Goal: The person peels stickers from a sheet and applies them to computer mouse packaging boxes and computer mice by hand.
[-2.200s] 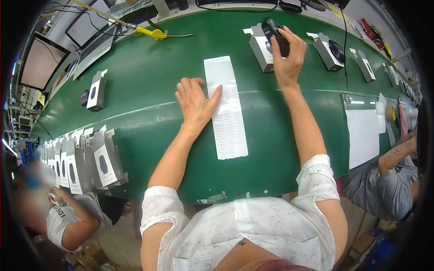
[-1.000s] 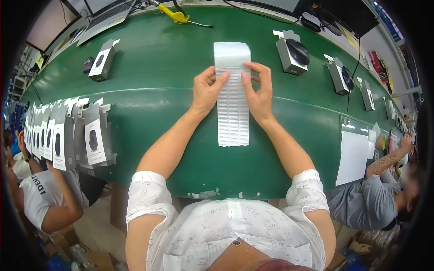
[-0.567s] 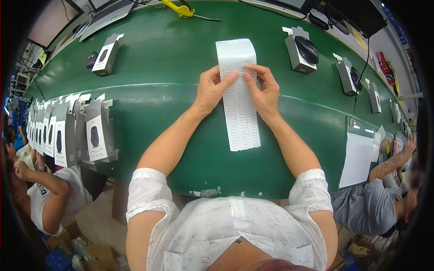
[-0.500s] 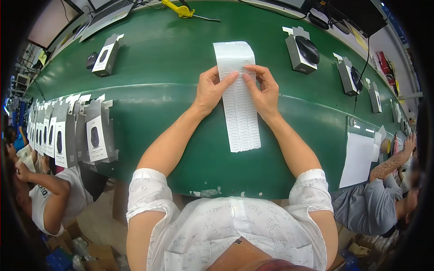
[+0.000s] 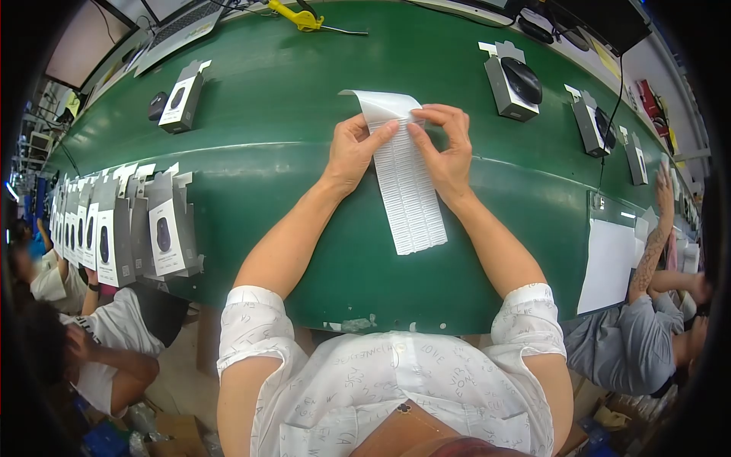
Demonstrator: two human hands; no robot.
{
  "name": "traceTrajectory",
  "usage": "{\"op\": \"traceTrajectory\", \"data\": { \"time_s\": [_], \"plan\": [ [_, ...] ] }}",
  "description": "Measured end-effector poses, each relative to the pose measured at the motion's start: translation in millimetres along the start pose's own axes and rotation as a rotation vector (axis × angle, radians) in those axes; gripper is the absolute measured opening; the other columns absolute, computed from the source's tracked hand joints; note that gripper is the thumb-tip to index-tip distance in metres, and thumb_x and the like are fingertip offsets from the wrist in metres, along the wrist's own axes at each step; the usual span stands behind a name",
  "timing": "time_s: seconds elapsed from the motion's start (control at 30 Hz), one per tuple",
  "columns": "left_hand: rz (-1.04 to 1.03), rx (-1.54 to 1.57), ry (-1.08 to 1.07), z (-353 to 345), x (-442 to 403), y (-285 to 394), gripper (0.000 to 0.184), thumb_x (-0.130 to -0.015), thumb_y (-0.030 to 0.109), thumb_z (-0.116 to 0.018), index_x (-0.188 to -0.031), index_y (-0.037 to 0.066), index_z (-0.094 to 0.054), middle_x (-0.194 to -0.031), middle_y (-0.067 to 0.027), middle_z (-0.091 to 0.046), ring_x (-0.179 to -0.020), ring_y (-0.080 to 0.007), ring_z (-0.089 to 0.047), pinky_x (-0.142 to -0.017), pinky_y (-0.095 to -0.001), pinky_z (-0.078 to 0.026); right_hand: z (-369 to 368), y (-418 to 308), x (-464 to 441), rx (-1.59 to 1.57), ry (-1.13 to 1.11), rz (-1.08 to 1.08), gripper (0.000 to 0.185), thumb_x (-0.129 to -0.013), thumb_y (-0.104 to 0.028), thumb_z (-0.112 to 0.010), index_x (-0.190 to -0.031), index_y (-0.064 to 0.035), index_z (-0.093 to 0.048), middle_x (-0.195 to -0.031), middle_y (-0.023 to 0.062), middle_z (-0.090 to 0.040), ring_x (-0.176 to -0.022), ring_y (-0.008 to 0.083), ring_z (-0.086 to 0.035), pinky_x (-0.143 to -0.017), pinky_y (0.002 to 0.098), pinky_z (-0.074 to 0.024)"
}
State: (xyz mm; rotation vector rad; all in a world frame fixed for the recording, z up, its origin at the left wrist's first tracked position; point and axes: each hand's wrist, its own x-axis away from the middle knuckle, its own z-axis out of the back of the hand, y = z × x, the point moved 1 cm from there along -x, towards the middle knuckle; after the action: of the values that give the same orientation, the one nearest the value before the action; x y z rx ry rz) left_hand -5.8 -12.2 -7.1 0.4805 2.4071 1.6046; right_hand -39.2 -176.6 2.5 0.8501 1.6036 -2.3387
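Observation:
A long white sheet of narrow labels (image 5: 410, 183) is held between both hands, its blank top end curling up and over to the left. My left hand (image 5: 356, 151) pinches the sheet's left edge, thumb on top and fingers partly hidden behind it. On the right edge, my right hand (image 5: 444, 148) grips with thumb and forefinger close to the top of the label rows. The lower end of the sheet hangs over the green table (image 5: 266, 183). Whether a single label is between the fingertips is too small to tell.
Grey-white boxes (image 5: 171, 228) stand in a row at the left. A box with a black mouse (image 5: 521, 80) lies at the back right, another box (image 5: 181, 103) at the back left. A yellow air gun (image 5: 304, 20) is at the back. Co-workers sit at both sides.
My right hand has left the black mouse and taken the sheet's right edge; my left hand now pinches it too. The sheet's top end has curled over to the left.

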Motion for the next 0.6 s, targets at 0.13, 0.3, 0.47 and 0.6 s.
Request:
{"op": "traceTrajectory", "data": {
  "time_s": [0.13, 0.3, 0.47, 0.6],
  "plan": [
    [-0.038, -0.021, 0.013, -3.1, 0.8, -0.8, 0.025, -0.091, 0.014, -0.067, -0.111, -0.001, -0.066, -0.104, -0.0081, -0.069, -0.093, -0.0131, -0.064, -0.083, -0.0279, -0.050, 0.0, -5.6, 1.5, 0.212, 0.050, 0.111, 0.015, -0.079, -0.016, -0.077, -0.093, -0.0130, -0.073, -0.108, 0.0030, -0.061, -0.108, 0.0231, -0.045, -0.091, 0.0362, -0.0393],
    [-0.043, -0.063, 0.003, -3.3, 1.4, 0.4, 0.024, -0.091, 0.013, -0.067, -0.110, -0.001, -0.066, -0.103, -0.0075, -0.070, -0.093, -0.0120, -0.064, -0.084, -0.0271, -0.049, 1.0, 0.5, 1.5, 0.267, 0.055, 0.171, 0.013, -0.078, -0.019, -0.078, -0.090, -0.0155, -0.074, -0.108, -0.0002, -0.062, -0.107, 0.0212, -0.046, -0.091, 0.0361, -0.0348],
    [-0.094, -0.097, 0.008, -5.5, 2.2, -0.7, 0.023, -0.092, 0.012, -0.066, -0.111, -0.002, -0.065, -0.102, -0.0072, -0.069, -0.093, -0.0117, -0.063, -0.083, -0.0266, -0.050, 1.0, -2.9, 1.2, 0.304, 0.066, 0.192, 0.012, -0.077, -0.019, -0.078, -0.088, -0.0162, -0.073, -0.105, -0.0032, -0.063, -0.106, 0.0197, -0.047, -0.091, 0.0357, -0.0304],
    [-0.148, -0.137, 0.033, -9.0, 3.1, -3.3, 0.023, -0.093, 0.011, -0.066, -0.111, -0.002, -0.065, -0.103, -0.0071, -0.069, -0.093, -0.0112, -0.063, -0.082, -0.0262, -0.050, 1.0, -2.8, 1.6, 0.265, 0.067, 0.143, 0.012, -0.076, -0.017, -0.079, -0.085, -0.0157, -0.072, -0.103, -0.0035, -0.064, -0.106, 0.0191, -0.047, -0.093, 0.0356, -0.0287]
  ]
}}
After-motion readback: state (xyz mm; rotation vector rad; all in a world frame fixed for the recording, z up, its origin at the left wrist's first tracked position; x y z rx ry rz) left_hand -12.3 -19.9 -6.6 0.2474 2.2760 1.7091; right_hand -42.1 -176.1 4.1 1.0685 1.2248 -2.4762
